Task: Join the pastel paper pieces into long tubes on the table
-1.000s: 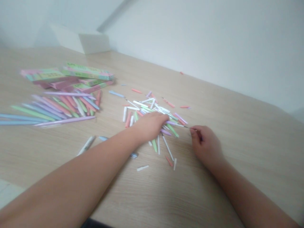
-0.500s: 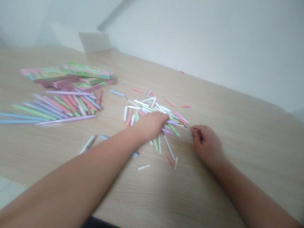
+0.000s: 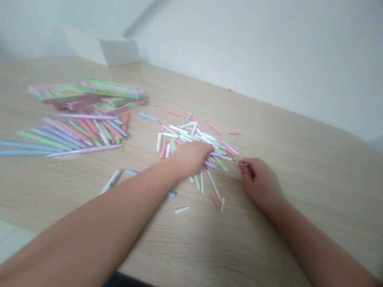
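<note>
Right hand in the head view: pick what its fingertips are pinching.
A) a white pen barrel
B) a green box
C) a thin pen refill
C: the right hand pinches the dark end of a thin pen refill, whose other end runs toward the pile of pen parts.

hands: 2, the left hand [image 3: 188, 158] and the right hand [image 3: 259, 179]
desk: 1 [image 3: 284, 235]
white box: 1 [image 3: 118, 52]
printed pastel packets: about 5, overlapping too much for an exact count [image 3: 109, 87]
long pastel pen barrels: roughly 20 in the fanned group, blurred [image 3: 68, 135]
short paper-like pen pieces: several dozen in the loose pile, too jumbled to count [image 3: 185, 137]
thin dark-tipped rod: 1 [image 3: 229, 158]
white barrel set apart from the pile: 1 [image 3: 111, 181]
blue pieces beside the left forearm: 2 [image 3: 132, 172]
</note>
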`<action>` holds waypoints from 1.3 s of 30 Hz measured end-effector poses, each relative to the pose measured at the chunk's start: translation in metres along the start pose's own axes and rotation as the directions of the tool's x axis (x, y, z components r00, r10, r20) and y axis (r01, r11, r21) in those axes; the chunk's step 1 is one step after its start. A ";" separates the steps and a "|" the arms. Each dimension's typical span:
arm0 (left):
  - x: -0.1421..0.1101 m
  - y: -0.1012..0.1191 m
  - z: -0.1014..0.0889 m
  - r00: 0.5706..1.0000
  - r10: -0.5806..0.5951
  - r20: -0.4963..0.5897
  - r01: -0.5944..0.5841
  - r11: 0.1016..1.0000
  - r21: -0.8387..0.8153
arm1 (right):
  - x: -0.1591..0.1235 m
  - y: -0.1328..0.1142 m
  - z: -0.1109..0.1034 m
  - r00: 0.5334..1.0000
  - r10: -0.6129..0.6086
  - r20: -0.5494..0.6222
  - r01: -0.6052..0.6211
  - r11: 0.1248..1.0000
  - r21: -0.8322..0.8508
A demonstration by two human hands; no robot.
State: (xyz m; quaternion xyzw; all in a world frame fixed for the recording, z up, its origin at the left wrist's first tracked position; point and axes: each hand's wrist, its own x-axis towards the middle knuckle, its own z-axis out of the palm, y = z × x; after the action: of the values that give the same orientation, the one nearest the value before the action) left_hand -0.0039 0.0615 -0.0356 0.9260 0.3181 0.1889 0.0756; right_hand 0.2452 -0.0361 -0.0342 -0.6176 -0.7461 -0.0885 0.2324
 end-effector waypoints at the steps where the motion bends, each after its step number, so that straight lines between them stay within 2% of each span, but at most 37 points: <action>1: 0.000 0.000 0.000 1.000 0.000 0.004 0.000 1.000 -0.003 | 0.000 0.000 0.000 1.000 0.005 0.001 -0.005 1.000 0.000; 22: -0.001 -0.002 0.004 1.000 0.006 -0.013 -0.006 1.000 -0.005 | -0.001 0.006 0.001 0.999 0.025 -0.025 -0.025 1.000 -0.014; 39: -0.001 -0.001 0.003 1.000 0.000 -0.001 0.000 1.000 0.007 | 0.000 0.007 0.002 1.000 -0.001 0.012 0.001 1.000 -0.008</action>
State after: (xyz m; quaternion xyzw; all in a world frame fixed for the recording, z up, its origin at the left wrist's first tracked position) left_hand -0.0037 0.0612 -0.0394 0.9262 0.3186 0.1883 0.0720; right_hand 0.2513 -0.0336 -0.0371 -0.6186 -0.7475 -0.0879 0.2255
